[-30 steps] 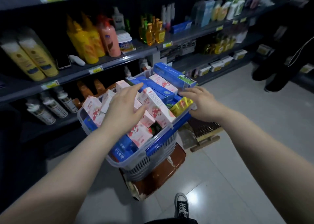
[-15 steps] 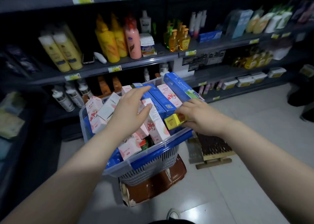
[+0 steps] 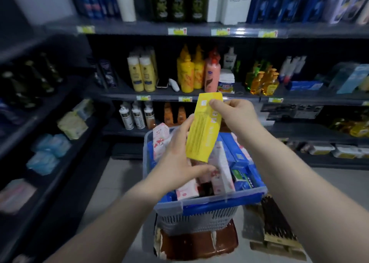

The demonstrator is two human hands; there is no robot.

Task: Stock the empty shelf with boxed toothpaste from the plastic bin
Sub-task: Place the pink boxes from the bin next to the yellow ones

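Yellow toothpaste box point(image 3: 203, 129) is up in the air over the middle of the plastic bin point(image 3: 209, 201), clear of the bin rim, its top end level with the front edge of the middle shelf point(image 3: 123, 95). Both hands are clamped on it: the right hand point(image 3: 233, 115) pinches the top end, and the left hand point(image 3: 179, 159) holds the lower end, thumb up the left edge and fingers curled under. The bin sits on a gray basket point(image 3: 195, 220), close in front of the shelving. Open floor point(image 3: 111, 183) runs along the bin's left side; a wooden brush block point(image 3: 277, 228) crowds the right side. Air above the bin is free up to the shelf edge. Versus half a second ago, the box was low at the bin's right rim, pinched only by the right hand, with the left hand flat on the pink-white boxes point(image 3: 221, 169); it is now lifted and stands near upright, held by both hands, and the view has tipped up to show the top shelf. The box is a long, flat, bright yellow carton, leaning slightly right, with a small white square near the top and fine print lines down the face; the side lettering is blurred. Blue boxes point(image 3: 237, 155) and pink-white ones fill the bin below.
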